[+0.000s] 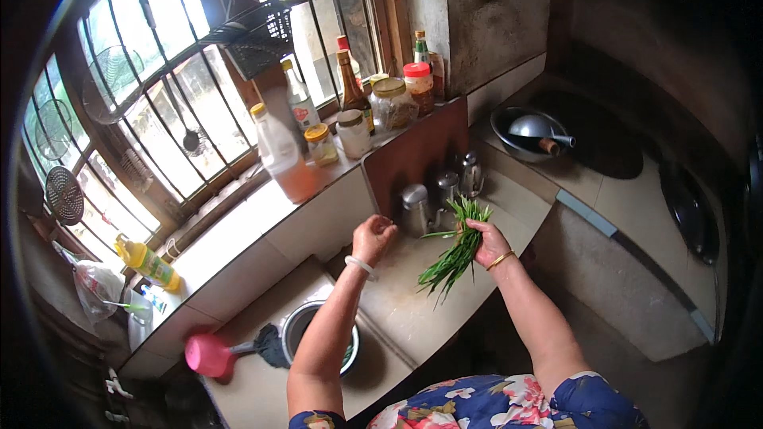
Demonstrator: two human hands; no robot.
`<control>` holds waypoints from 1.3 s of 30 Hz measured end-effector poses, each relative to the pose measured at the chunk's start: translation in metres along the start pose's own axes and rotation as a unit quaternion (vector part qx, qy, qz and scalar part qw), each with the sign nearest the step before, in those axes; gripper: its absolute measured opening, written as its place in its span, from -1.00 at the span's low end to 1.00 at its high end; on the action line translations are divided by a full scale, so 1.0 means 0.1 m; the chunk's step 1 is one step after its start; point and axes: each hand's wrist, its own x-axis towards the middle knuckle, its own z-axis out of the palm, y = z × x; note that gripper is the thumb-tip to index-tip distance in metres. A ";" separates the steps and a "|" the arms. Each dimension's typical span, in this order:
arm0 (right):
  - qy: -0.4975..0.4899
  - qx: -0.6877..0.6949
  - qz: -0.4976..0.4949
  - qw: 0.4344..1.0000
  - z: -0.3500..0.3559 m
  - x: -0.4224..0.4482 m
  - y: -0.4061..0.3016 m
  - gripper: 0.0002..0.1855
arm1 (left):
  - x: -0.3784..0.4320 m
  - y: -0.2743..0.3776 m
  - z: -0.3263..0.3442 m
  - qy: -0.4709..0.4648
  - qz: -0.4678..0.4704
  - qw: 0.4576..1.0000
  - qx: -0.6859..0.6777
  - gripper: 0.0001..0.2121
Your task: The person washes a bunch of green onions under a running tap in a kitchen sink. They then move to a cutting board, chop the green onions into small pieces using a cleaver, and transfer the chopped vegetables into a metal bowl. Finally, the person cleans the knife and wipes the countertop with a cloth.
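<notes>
My right hand (491,243), with a gold-coloured bangle at the wrist, grips a bunch of long green leafy stalks (456,256) above the counter (399,298). The cut-looking ends point up and away, while the leaf tips hang toward me. To the left, my left hand (373,238) is raised with its fingers curled together, a white bangle on the wrist. I see nothing held in it. Below my left forearm stands a metal basin (291,328), partly hidden by the arm, with some green showing inside.
A metal teapot (415,210) and smaller metal pots stand behind the greens, against a reddish-brown board (426,152). A pink ladle (208,356) and dark cloth (271,347) lie left of the basin. Bottles and jars (351,131) line the sill. A wok (527,134) sits at right.
</notes>
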 end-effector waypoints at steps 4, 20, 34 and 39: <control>0.000 -0.010 0.024 1.000 -0.29 0.38 -0.41 -0.80 | 0.88 0.10 0.32 0.076 0.047 0.994 0.066 -0.76; 0.025 -0.032 0.102 0.994 -1.27 0.97 -1.50 -0.82 | 2.57 -0.02 1.29 0.130 0.012 0.842 0.524 -0.89; 0.031 -0.068 0.106 0.992 -1.54 0.76 -1.66 -0.83 | 2.54 0.42 1.44 0.155 0.091 0.873 0.453 -0.90; 0.009 -0.089 0.155 0.984 -1.57 0.90 -1.48 -0.84 | 2.14 0.96 1.04 0.210 0.161 0.858 0.439 -0.88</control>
